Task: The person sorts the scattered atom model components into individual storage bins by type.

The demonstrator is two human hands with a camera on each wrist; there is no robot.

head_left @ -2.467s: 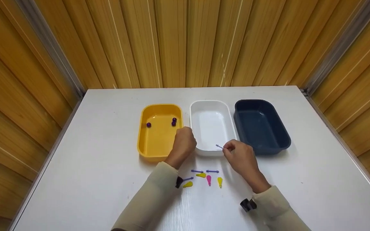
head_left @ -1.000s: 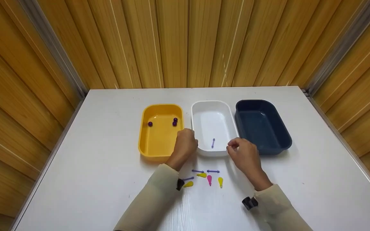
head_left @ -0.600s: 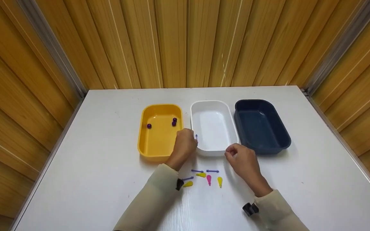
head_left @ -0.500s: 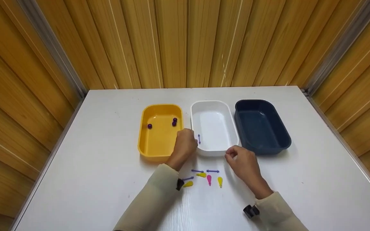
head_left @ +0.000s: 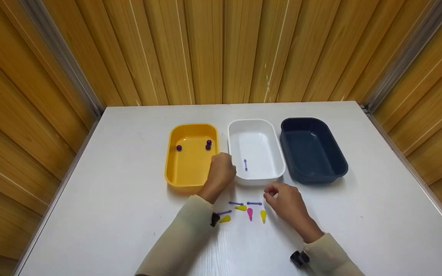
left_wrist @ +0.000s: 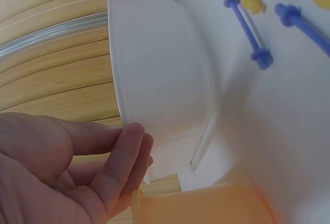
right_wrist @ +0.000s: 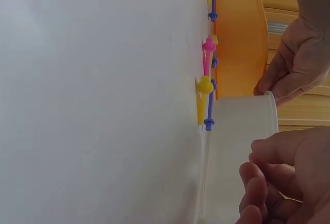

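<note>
My left hand (head_left: pixel 221 171) pinches the near left rim of the white tray (head_left: pixel 280 153) between thumb and fingers, as the left wrist view shows. Inside that tray, towards its near end, lies one purple rod (head_left: pixel 245 165) with knobbed ends. My right hand (head_left: pixel 287 203) hovers just in front of the tray with thumb and fingertips apart and nothing between them. Left of it on the table are more purple rods (head_left: pixel 254 203). Among them lie yellow drop-shaped pieces (head_left: pixel 263 216) and a pink one (head_left: pixel 249 214).
A yellow tray (head_left: pixel 172 180) with 3 dark purple balls (head_left: pixel 179 148) stands on the left. On the right is a dark blue tray (head_left: pixel 336 174). Wooden panel walls (head_left: pixel 205 53) enclose the white table (head_left: pixel 109 184) at the back and sides.
The right hand has let go of a purple rod in the white tray, where it rolled left and then back. That hand has since drawn back towards the table pieces. The left hand stays put.
</note>
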